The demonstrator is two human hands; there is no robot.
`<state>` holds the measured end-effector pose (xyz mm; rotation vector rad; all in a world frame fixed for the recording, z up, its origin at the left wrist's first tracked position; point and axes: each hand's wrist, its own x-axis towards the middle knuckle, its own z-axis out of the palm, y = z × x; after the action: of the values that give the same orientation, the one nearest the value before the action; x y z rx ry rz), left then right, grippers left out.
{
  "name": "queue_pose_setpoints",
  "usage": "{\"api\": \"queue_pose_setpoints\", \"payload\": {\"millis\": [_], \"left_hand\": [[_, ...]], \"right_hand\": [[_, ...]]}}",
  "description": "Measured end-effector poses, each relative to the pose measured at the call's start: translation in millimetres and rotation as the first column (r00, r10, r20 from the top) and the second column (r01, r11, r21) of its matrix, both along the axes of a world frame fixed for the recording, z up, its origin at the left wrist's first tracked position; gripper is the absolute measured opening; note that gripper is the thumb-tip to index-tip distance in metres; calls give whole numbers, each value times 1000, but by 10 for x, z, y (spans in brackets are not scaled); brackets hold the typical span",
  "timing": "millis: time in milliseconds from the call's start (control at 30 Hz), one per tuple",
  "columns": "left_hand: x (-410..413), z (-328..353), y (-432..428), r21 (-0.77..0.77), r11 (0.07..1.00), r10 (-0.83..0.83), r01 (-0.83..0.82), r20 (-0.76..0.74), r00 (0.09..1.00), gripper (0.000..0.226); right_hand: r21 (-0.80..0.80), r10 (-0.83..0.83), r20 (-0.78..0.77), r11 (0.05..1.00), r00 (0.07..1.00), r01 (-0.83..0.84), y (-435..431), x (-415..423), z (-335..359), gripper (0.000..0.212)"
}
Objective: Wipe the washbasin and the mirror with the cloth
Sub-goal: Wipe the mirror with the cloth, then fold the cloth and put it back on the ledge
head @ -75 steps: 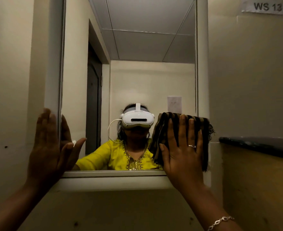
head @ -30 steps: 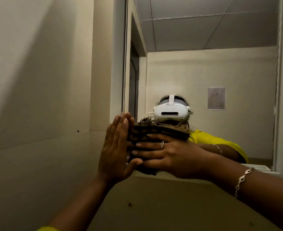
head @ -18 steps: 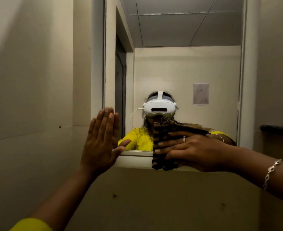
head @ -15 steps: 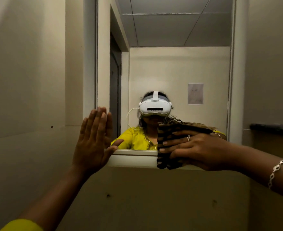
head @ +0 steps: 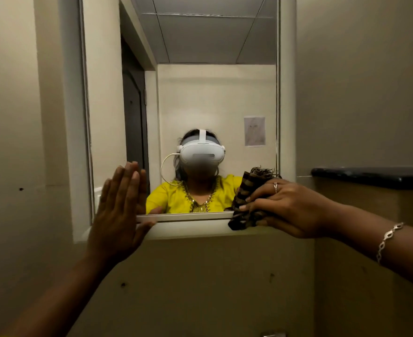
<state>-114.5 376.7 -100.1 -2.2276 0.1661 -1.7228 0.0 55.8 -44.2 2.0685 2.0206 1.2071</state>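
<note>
Right hand point(head: 283, 207): fingers curled and clamped on the bunched striped cloth point(head: 249, 200), pressing it at the lower right corner of the mirror point(head: 212, 93), where glass meets the white frame point(head: 188, 227).

Left hand point(head: 118, 215): flat, fingers straight and together, holding nothing, palm braced at the mirror's lower left edge.

Washbasin: not in view.

Step in hand, as judged: wiping the bottom edge. Do it well by spreading the cloth flatter, keeping even pressure, overlapping strokes, and running fully into the corner.
</note>
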Motion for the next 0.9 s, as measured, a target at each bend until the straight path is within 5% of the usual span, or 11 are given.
{"api": "queue_pose_setpoints", "payload": {"millis": [433, 567, 733, 900], "left_hand": [[254, -143, -446, 48, 999, 15, -12, -63, 998, 78], [223, -116, -484, 45, 999, -13, 17, -88, 996, 83], [184, -93, -602, 67, 997, -15, 28, -180, 984, 80], [118, -24, -903, 98, 988, -88, 120, -286, 954, 77]], "right_hand": [[199, -221, 87, 959, 971, 200, -301, 11, -200, 53], [266, -372, 101, 904, 923, 335, -251, -162, -274, 38], [336, -592, -25, 754, 806, 564, -10, -515, -255, 22], [120, -641, -375, 683, 670, 721, 32, -635, 32, 31]]}}
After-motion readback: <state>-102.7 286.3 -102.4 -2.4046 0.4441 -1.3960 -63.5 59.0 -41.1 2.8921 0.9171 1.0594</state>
